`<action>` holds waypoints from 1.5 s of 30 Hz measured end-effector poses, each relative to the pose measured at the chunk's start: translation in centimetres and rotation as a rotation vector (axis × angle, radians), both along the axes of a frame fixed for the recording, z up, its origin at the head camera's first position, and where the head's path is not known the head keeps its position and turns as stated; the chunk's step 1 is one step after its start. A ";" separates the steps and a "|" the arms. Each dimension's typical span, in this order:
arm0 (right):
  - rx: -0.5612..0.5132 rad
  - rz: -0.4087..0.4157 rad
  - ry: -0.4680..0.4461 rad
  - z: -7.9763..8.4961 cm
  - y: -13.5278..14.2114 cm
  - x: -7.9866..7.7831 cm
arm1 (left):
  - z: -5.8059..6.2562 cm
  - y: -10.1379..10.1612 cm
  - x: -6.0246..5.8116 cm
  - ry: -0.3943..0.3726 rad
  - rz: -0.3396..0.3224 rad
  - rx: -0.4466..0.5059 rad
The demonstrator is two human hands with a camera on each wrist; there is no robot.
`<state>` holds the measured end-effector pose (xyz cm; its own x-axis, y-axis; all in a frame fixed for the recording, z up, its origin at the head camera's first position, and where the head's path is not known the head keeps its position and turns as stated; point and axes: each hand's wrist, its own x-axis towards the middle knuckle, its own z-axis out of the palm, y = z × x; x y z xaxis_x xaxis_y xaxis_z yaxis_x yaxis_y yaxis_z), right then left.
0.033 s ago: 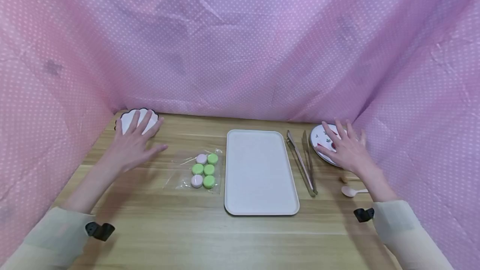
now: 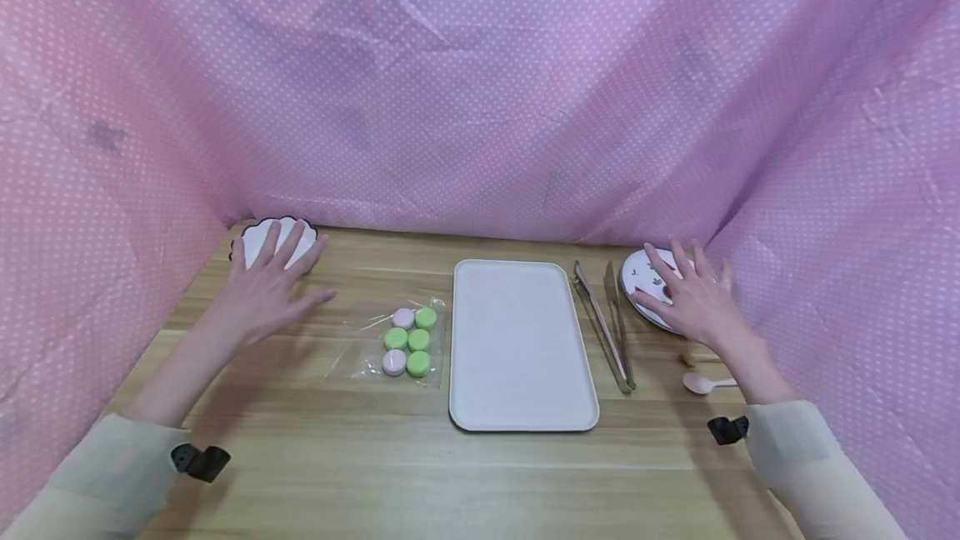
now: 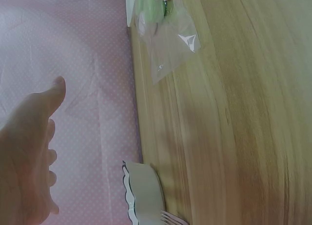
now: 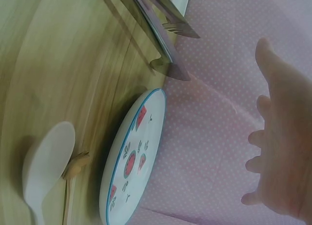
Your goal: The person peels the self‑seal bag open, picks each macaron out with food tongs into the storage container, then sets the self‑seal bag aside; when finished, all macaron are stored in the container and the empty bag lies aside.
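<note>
My left hand is held over the table with its fingers spread, overlapping a white scalloped bowl with a dark rim in the head view. It holds nothing; the left wrist view has the bowl below and to the side, with fork tines beside it. At the far right, my right hand hovers with spread fingers, partly covering a round plate in the head view. Watermelon pictures and a blue rim mark this plate in the right wrist view. No object is in either hand.
A white rectangular tray lies mid-table. Left of it is a clear bag with green and pale purple macarons. Metal tongs lie right of the tray. A white spoon and a wooden stick lie near the plate.
</note>
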<state>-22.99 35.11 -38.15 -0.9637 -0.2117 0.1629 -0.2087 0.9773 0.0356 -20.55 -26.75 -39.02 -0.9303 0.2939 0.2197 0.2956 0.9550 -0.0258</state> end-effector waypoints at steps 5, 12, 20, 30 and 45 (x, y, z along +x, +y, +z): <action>-0.006 0.004 -0.004 0.0 -0.5 -0.1 | -0.4 0.2 0.0 -0.029 -0.010 0.033; -0.154 0.047 0.043 0.2 -3.6 -0.1 | -1.6 1.6 0.0 -0.104 -0.077 0.071; -0.366 0.129 0.087 -0.8 -10.5 0.7 | -3.6 3.1 0.3 -0.273 -0.182 0.100; -0.499 0.249 0.072 -3.2 -20.5 2.4 | -5.2 4.5 0.5 -0.382 -0.261 0.132; -0.294 0.438 -0.158 -5.5 -29.8 5.5 | -5.6 5.4 1.3 -0.604 -0.201 0.166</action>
<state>-17.54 5.26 -43.63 -0.8130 -0.5661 0.1363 -0.5790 0.7616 -0.2910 -19.24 -21.39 -44.58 -0.8348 0.4818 -0.2666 0.3846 0.8567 0.3438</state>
